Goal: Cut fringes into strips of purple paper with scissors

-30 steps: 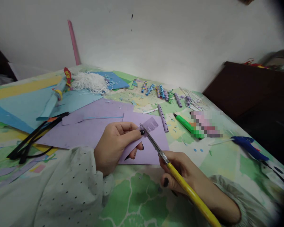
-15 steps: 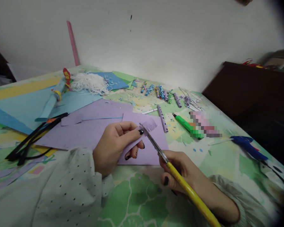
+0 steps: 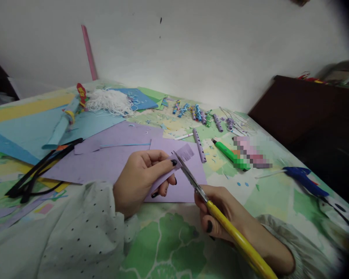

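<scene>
My left hand (image 3: 147, 176) pinches a narrow purple paper strip (image 3: 186, 152) between thumb and fingers. The strip's far end is cut into a fine fringe. My right hand (image 3: 218, 213) is closed round scissors (image 3: 235, 232) with long yellow handles and metal blades. Their blade tips meet the strip just beyond my left thumb, at the near end of the fringe. Purple sheets (image 3: 104, 164) lie on the table beneath and behind my left hand. A purple paper tube with dark marks (image 3: 199, 145) rests beyond the blades.
A green utility knife (image 3: 231, 155) and a blue glue gun (image 3: 305, 181) lie to the right. Behind are small curled paper rolls (image 3: 197, 113) and a heap of white string (image 3: 109, 102). Black-framed glasses (image 3: 43, 166) and blue sheets (image 3: 23, 135) are at left.
The scissors' blades have shifted slightly at the strip's edge and my right thumb has moved a little. The fringe now shows more clearly. My left hand keeps its pinch almost unmoved.
</scene>
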